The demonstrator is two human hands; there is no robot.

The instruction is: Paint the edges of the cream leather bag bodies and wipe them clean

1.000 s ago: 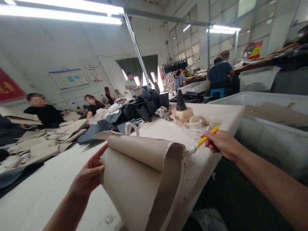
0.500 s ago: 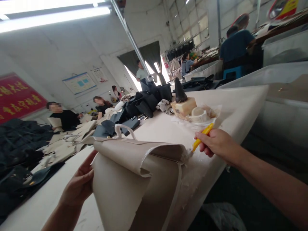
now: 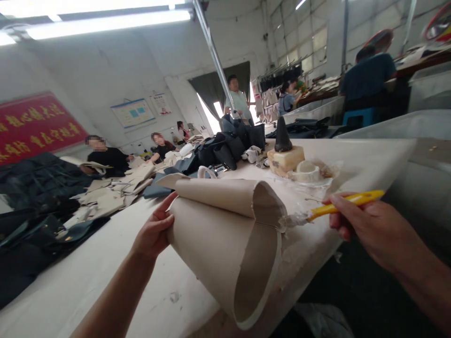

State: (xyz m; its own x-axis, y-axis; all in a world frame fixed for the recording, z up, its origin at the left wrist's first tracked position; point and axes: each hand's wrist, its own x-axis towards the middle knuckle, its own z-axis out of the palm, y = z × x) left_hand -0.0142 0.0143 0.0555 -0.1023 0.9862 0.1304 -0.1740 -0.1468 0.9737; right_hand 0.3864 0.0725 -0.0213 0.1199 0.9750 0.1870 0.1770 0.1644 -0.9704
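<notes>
A beige bag piece (image 3: 211,230), curled into an open tube with a white handle (image 3: 207,172), is held up over the table. My left hand (image 3: 157,227) grips its far left side, thumb on the near face and fingers partly hidden behind. In my right hand (image 3: 357,220) is a brush with a yellow handle (image 3: 347,204), pinched between thumb and fingers. Its whitish, caked head (image 3: 294,222) touches the open right edge of the bag piece near the fold. Behind the brush sits a white round tub (image 3: 307,172) on crumpled plastic.
A yellowish block (image 3: 284,160) carries a black cone (image 3: 282,135). Dark bags (image 3: 225,148) are heaped at the back, and beige pieces (image 3: 107,192) lie left. Several people work around the room. White bins (image 3: 384,126) stand right of the table (image 3: 141,281).
The bag piece has turned so its open end shows wider. My right hand has moved right and lower, the brush now lying flatter. The whole view has shifted left.
</notes>
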